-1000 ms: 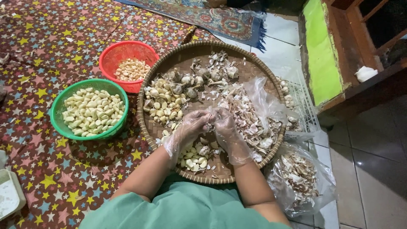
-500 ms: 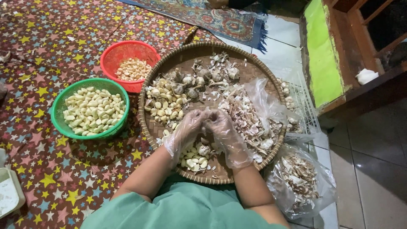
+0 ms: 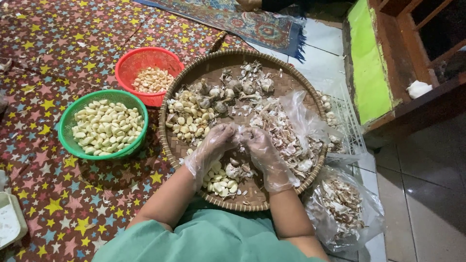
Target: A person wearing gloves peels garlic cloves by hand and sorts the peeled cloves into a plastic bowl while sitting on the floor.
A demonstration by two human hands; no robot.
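While both gloved hands meet over the middle of the round woven tray (image 3: 167, 140), the left hand (image 3: 213, 143) and right hand (image 3: 255, 145) pinch together at the fingertips, touching each other; whatever small piece sits between them is hidden by the gloves, so can't tell what they grip. Both wear thin clear plastic gloves.

Just below the hands, near the tray's front edge, lies a small heap of garlic cloves (image 3: 221, 179). Left of the hands, more unpeeled cloves (image 3: 187, 119); whole bulbs (image 3: 238, 87) toward the far rim. Right of the hands, a pile of dry skins (image 3: 286, 136) w/ a clear plastic sheet (image 3: 306, 116) draped over the tray's right edge.

Off the tray's left rim: green basket (image 3: 65, 140) of peeled cloves, just beside it; red basket (image 3: 133, 60) w/ more cloves touches the tray's upper left edge. Open star-pattern mat (image 3: 63, 204) to the left & front-left. Right side is tighter: plastic bag of skins (image 3: 344, 204) by the rim, white wire rack (image 3: 347, 121) behind it, then bare tile floor (image 3: 422, 194).
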